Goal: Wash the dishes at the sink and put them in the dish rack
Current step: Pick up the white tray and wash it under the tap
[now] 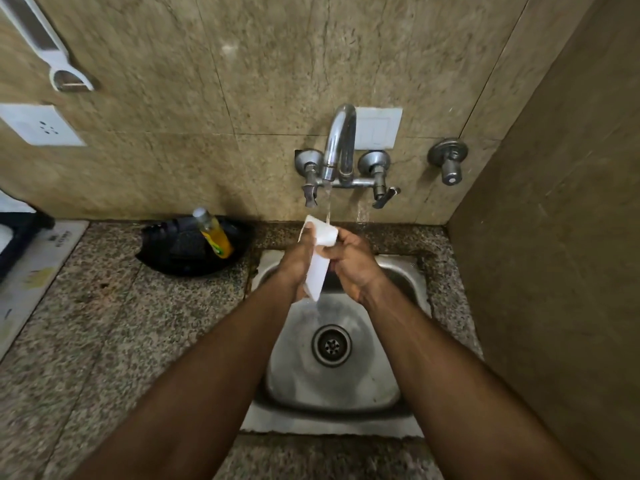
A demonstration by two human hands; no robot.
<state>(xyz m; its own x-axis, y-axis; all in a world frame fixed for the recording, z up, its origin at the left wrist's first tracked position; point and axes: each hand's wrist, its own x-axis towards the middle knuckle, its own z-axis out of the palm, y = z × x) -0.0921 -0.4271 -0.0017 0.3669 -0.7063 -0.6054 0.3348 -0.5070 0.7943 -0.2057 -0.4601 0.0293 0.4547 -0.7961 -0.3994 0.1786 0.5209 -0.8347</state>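
- Water is running from the tap (337, 147), a thin stream falling onto the far end of a white dish (320, 258) held over the sink (408, 271).
- The dish looks like a small rectangular tray tilted on edge, its near end pointing down at the drain (331, 345).
- The left hand (296, 268) grips its left side; the fingers are hidden behind the dish, so I cannot tell how they lie.
- The right hand (353, 265) wraps it from the right, fingers curled round the upper edge.
- This looks like the rinse stage of the wash, with racking not yet done.
- No rack in view, and no other dishes in the sink, so what else is left cannot be told.
- On the counter to the left, a soap bottle (213, 233) leans in a black bowl (180, 251).
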